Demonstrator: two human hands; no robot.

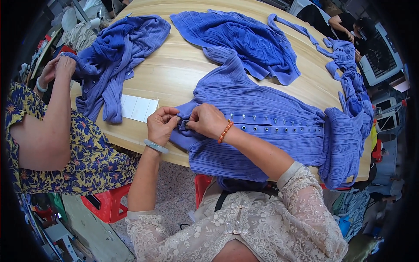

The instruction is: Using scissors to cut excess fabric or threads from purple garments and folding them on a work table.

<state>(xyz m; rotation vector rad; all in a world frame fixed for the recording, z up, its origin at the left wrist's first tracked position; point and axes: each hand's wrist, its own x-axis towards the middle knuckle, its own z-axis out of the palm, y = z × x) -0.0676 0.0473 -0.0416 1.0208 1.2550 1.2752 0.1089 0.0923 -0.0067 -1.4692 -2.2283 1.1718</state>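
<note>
A blue-violet ribbed knit garment lies spread on the table in front of me. Along its opening runs a row of small metal hooks, with a strip of metal eyelets just below them. At the garment's left end, my left hand pinches the fabric edge between thumb and fingers. Close beside it, my right hand is closed on the same edge, its fingertips bent down into a fold. Whether a small fastener sits between the fingers is hidden.
Other blue garments lie on the wooden table: a folded piece behind, a rolled bundle at right. White paper cards lie left of my hands. At left, a co-worker's hands hold another blue garment. Red stools stand below.
</note>
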